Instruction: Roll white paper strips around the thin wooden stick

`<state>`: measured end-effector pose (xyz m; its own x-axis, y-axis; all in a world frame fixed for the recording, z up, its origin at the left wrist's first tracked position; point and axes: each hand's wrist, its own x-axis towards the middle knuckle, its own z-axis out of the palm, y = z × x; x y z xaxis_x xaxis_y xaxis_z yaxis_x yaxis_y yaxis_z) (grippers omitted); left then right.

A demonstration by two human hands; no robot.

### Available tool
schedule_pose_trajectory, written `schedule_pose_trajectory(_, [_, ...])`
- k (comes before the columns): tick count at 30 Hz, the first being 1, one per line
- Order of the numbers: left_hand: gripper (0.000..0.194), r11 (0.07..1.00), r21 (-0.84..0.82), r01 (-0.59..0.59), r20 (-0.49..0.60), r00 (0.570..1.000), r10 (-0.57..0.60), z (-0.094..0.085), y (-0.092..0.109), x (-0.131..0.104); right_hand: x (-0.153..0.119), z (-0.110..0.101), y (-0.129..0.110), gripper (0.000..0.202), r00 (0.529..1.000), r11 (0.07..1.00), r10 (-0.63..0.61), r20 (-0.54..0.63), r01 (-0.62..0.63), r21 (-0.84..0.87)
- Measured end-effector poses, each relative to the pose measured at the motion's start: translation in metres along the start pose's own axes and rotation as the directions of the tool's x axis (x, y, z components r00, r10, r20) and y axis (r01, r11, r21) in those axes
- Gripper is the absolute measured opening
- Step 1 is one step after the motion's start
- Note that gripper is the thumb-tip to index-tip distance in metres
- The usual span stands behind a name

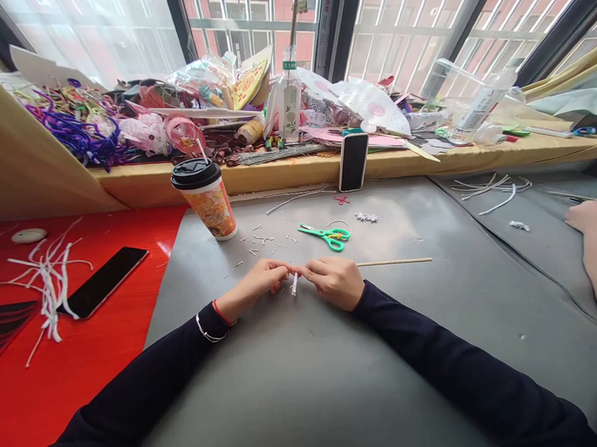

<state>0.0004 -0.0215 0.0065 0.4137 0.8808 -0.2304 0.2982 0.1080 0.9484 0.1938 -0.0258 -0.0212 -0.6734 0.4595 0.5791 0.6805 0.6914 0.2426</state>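
Observation:
My left hand (264, 280) and my right hand (336, 281) meet over the grey table mat, fingers pinched together. Between their fingertips a short white cord piece (294, 284) hangs down; its upper end is hidden by the fingers. Just beyond my right hand lies a thin wooden stick (401, 262), partly covered by the hand. Green-handled scissors (328, 236) rest on the mat past my fingers. Small white cord scraps (263, 240) are scattered to their left. Behind the scissors sit a small white knotted piece (367, 217) and a red knotted piece (341, 200).
A lidded paper cup (209, 205) stands at the back left. One phone (352, 162) leans against the cluttered ledge (291, 176); another phone (106, 280) lies beside white cords (55, 284) on the red surface. At the right, another person's hand (596, 219) holds something white near loose cords.

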Motion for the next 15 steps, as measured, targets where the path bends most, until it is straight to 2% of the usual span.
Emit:
schedule_pose_trajectory(8, [0.019, 0.997, -0.083, -0.003, 0.024, 1.000, 0.005, -0.0029, -0.0029, 0.0022, 0.0023, 0.0021, 0.0041, 0.024, 0.993, 0.994, -0.108, -0.040, 0.107, -0.019])
schedule_pose_trajectory(15, [0.020, 0.998, -0.050, 0.047, -0.027, 0.998, -0.048, -0.0033, -0.0016, 0.0023, 0.0038, 0.0063, 0.0101, 0.021, 0.977, 0.978, -0.209, -0.045, 0.209, -0.002])
